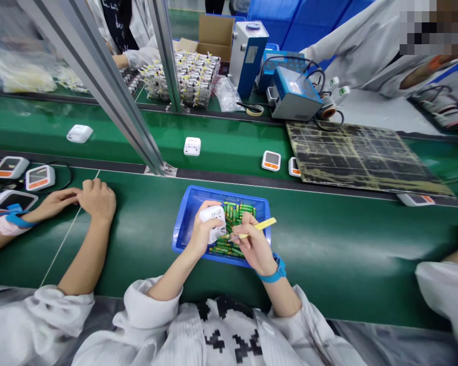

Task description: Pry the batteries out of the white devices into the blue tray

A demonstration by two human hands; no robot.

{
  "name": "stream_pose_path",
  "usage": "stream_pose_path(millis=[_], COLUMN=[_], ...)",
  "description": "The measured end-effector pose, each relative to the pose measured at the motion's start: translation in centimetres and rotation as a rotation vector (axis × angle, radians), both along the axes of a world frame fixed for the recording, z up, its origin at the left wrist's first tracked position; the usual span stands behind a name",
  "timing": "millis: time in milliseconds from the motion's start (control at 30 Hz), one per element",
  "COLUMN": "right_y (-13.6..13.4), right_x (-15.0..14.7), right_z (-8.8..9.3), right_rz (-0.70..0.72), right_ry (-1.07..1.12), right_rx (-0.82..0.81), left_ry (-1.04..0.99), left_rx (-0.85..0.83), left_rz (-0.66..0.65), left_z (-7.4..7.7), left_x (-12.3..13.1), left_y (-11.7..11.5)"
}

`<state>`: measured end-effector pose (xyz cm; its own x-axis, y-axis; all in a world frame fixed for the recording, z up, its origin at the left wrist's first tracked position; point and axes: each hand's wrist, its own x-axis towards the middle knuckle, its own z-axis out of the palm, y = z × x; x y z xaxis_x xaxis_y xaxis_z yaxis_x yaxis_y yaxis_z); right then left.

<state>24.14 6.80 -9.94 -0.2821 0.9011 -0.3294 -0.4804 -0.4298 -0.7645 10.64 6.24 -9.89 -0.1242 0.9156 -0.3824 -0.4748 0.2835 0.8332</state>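
So, a white plastic casing (212,222) sits in the person's left hand (202,235), just above a blue plastic tray (229,193), with the fingers curled round it. The casing tilts, and its lower end is hidden by the fingers, so its full length cannot be read. The right hand (255,244) pinches a yellow stick (260,227) between thumb and fingertips. The stick's long axis slants from upper right to lower left, and its dark tip lies close beside the casing, though any contact is hard to make out.

Green-wrapped batteries (232,216) lie heaped in the tray, partly hidden by both hands. The tray rests on a green conveyor belt (328,254), which runs on to the right as far as a white sleeve (450,300) cut off by the frame edge. To the left, well apart from the tray, two other hands (97,201) lie with their fingers nearly meeting. Beyond a dark rail (229,178), white devices (192,146) sit spaced along a second belt, beside a black mat (359,157).
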Motion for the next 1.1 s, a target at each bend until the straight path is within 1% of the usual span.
stream_pose_path(millis=[33, 67, 133, 167, 200, 233, 267, 333, 400, 433, 533, 633, 700, 800, 867, 900, 967, 1000, 1067, 1100], right_y=[0.0, -0.1, -0.5, -0.7, -0.9, -1.2, -1.4, -1.6, -1.7, -1.7, -1.6, -1.5, -1.3, -0.6, 0.7, 1.7, 4.4, 6.2, 10.1, 12.2], right_x=[-0.1, -0.1, -0.2, -0.2, -0.1, -0.1, -0.1, -0.1, -0.3, -0.3, -0.7, -0.8, -0.8, -0.6, -0.2, 0.0, 0.2, 0.1, -0.5, -1.0], right_z=[0.0, 0.0, -0.4, -0.5, -0.7, -0.9, -1.0, -1.1, -1.2, -1.2, -1.4, -1.5, -1.5, -1.1, -0.4, 0.0, 1.1, 1.6, 2.4, 2.6], right_rz=[-0.030, -0.096, -0.250, -0.305, -0.329, -0.320, -0.282, -0.176, -0.063, -0.019, 0.064, 0.079, 0.081, 0.124, 0.151, 0.166, 0.164, 0.149, 0.027, -0.042], right_ry=[-0.006, -0.035, -0.151, -0.224, -0.298, -0.370, -0.440, -0.544, -0.590, -0.597, -0.617, -0.630, -0.626, -0.617, -0.549, -0.499, -0.429, -0.436, -0.544, -0.648], right_rx=[0.005, 0.035, 0.151, 0.223, 0.297, 0.373, 0.449, 0.592, 0.687, 0.707, 0.719, 0.698, 0.655, 0.592, 0.546, 0.521, 0.495, 0.504, 0.550, 0.570], left_ry=[0.029, 0.034, 0.023, 0.025, 0.032, 0.037, 0.037, 0.016, -0.026, -0.044, -0.063, -0.069, -0.073, -0.007, 0.007, -0.011, -0.043, -0.030, 0.050, 0.097], left_rx=[0.004, 0.004, 0.004, 0.012, 0.025, 0.040, 0.057, 0.091, 0.110, 0.116, 0.159, 0.217, 0.215, 0.193, 0.193, 0.192, 0.185, 0.180, 0.179, 0.180], left_rz=[-0.004, -0.023, -0.054, -0.058, -0.061, -0.067, -0.075, -0.083, -0.073, -0.066, -0.089, -0.135, -0.158, -0.175, -0.154, -0.122, -0.028, 0.021, 0.070, 0.053], left_z=[0.0, -0.1, -0.1, -0.1, -0.1, -0.1, -0.1, -0.1, -0.2, -0.2, -0.6, -1.1, -1.3, -1.3, -1.3, -1.3, -1.5, -1.7, -2.0, -2.1], left_x=[0.1, 0.2, 0.4, 0.4, 0.4, 0.4, 0.4, 0.3, 0.3, 0.2, 0.2, 0.1, 0.0, 0.0, 0.1, 0.2, 0.3, 0.4, 0.4, 0.5], left_y=[0.0, 0.0, -0.1, -0.1, -0.1, -0.2, -0.2, -0.4, -0.5, -0.6, -0.8, -1.0, -1.1, -1.1, -1.1, -1.0, -0.7, -0.6, -0.5, -0.4])
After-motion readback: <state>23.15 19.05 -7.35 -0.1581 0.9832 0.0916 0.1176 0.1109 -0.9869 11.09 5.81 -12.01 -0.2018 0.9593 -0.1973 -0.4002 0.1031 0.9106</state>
